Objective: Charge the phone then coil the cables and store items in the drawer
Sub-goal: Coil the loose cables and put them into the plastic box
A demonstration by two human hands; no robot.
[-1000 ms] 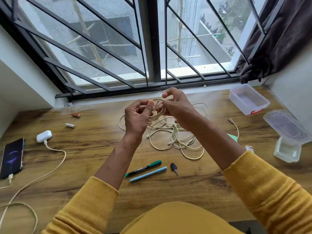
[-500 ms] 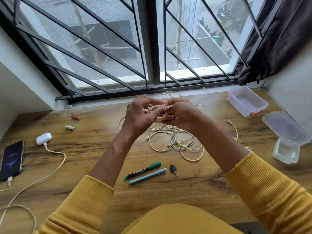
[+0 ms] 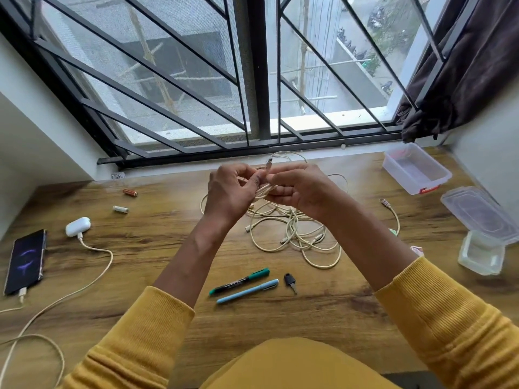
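The phone is lying plugged into a cable far off to the left of the hands, so charging looks done, while coiling is only beginning and nothing is stored yet; no drawer is showing. The left hand and right hand are meeting above the worktop, both pinching a small cable bundle, with the loose cable tangle sprawling just beneath and beyond them.

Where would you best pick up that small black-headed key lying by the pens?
Probably by the black plastic head of the small key, pinched from above across its sides. The head is the thickest part and stands proud of the wooden desk; the thin metal blade lies flat, pointing toward the person, offering little to grip.
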